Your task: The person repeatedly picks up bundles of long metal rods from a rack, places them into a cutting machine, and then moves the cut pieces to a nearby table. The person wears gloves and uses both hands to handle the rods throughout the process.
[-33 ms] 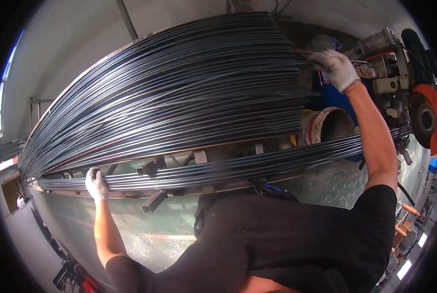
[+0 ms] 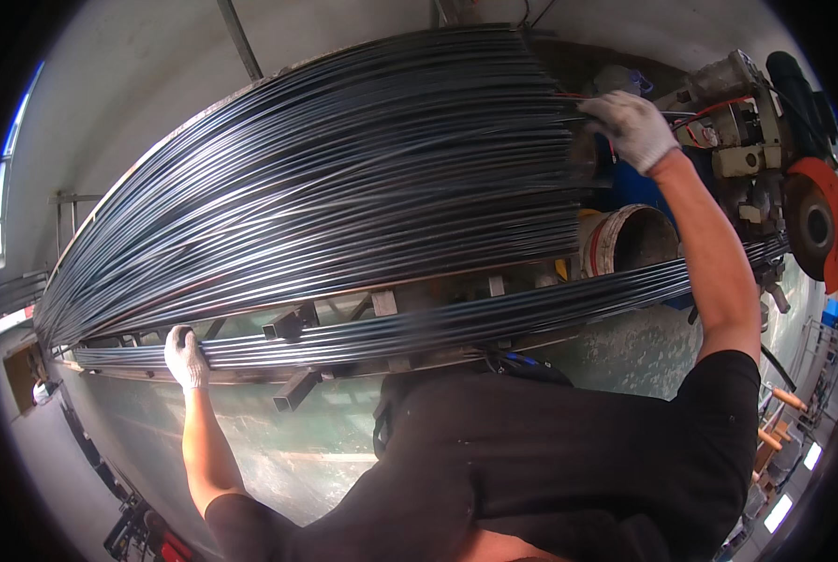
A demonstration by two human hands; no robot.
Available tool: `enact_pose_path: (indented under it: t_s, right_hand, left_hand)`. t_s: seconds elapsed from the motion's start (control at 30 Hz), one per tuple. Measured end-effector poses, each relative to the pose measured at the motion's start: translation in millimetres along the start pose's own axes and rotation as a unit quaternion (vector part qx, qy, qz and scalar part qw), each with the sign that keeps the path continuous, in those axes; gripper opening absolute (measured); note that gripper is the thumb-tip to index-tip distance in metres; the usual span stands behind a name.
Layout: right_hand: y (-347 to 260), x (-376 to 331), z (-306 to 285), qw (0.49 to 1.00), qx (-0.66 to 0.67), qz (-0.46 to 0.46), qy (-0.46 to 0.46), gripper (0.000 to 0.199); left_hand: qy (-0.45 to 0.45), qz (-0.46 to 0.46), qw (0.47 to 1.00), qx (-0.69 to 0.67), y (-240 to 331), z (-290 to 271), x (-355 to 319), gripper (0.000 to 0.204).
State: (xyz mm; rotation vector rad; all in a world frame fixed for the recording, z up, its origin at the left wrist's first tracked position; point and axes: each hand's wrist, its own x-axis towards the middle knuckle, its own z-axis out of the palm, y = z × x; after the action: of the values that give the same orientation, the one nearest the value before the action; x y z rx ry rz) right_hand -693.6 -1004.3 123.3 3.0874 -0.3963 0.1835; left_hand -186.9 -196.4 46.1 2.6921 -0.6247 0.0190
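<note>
Steel rods: big bundle point(image 2: 344, 187) above a thinner bundle point(image 2: 438, 323)
Left hand point(image 2: 185, 356): gloved; clamped on thinner bundle
Right hand point(image 2: 632, 126): gloved; gripping big bundle's end

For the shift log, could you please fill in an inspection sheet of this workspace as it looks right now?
Surface: metal rack of square tubes carrying the stock.
Job's things: large bundle of long dark steel rods; smaller bundle of rods on the near rail.
Clutter: open bucket beyond the near bundle.
Grippers: left hand, gloved, grips the smaller bundle's left part; right hand, gloved, rests at the large bundle's right end.
Cables: red wires on the machine.
Surroundings: machine with an orange wheel at right; greenish floor; window at far left.
</note>
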Motion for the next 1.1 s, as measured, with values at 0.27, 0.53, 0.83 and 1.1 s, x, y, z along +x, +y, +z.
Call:
enact_pose_path:
  t_s: [0.27,0.53,0.83,1.1]
  right_hand:
    - [-116,92,41,0.985,0.104,-0.09,-0.108,0.037]
    - [-108,163,32,0.984,0.069,0.066,-0.147,0.084]
    - [-209,172,22,0.969,0.104,0.048,-0.219,0.117]
    - [-237,145,15,0.971,0.114,0.041,-0.206,0.11]
  left_hand:
    - [0.02,-0.003,0.998,-0.051,-13,5,-4,0.024]
    - [-0.005,0.009,0.999,-0.043,18,-3,-1,0.016]
    - [0.027,0.004,0.999,-0.022,42,-8,-3,0.022]
    - [0.025,-0.017,0.997,0.076,69,-19,-7,0.034]
